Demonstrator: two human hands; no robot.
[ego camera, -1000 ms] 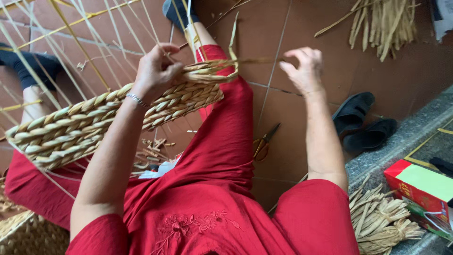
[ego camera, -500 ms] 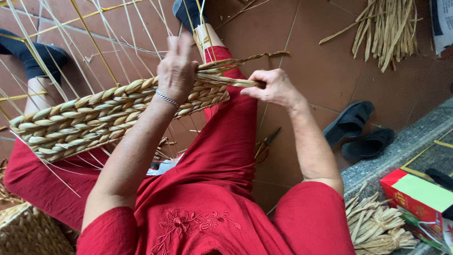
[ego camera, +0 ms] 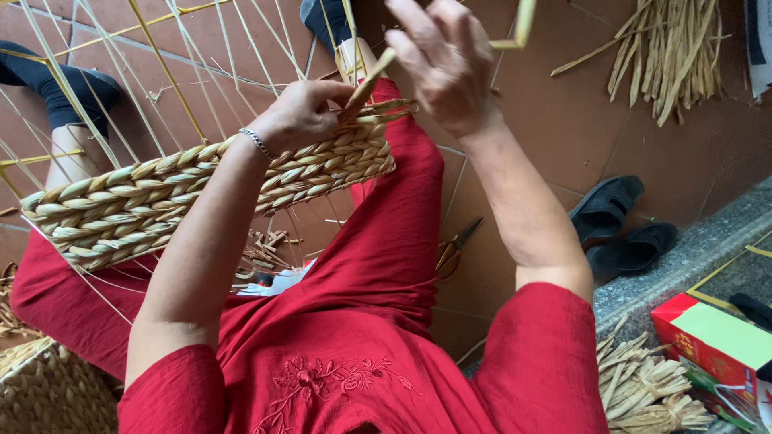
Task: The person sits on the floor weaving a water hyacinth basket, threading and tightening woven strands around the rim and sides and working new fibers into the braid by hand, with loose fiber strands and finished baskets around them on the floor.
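Observation:
A half-woven straw basket (ego camera: 185, 193) with thin upright wire ribs rests across my lap, over my red trousers. My left hand (ego camera: 301, 112) presses on its woven rim near the right end, fingers closed on the weave. My right hand (ego camera: 442, 60) is raised above the basket's right end, gripping a long pale straw strand (ego camera: 378, 72) that runs down to the rim and bends away at the top right.
Bundles of straw lie at the top right (ego camera: 667, 48) and bottom right (ego camera: 643, 386). Scissors (ego camera: 454, 245) lie on the brown tiled floor. Black sandals (ego camera: 619, 221), a red and green box (ego camera: 716, 341) and another woven basket (ego camera: 48, 394) are nearby.
My right hand came in from the right to the rim, then lifted up and left, pulling the straw strand taut. My left hand stayed on the rim.

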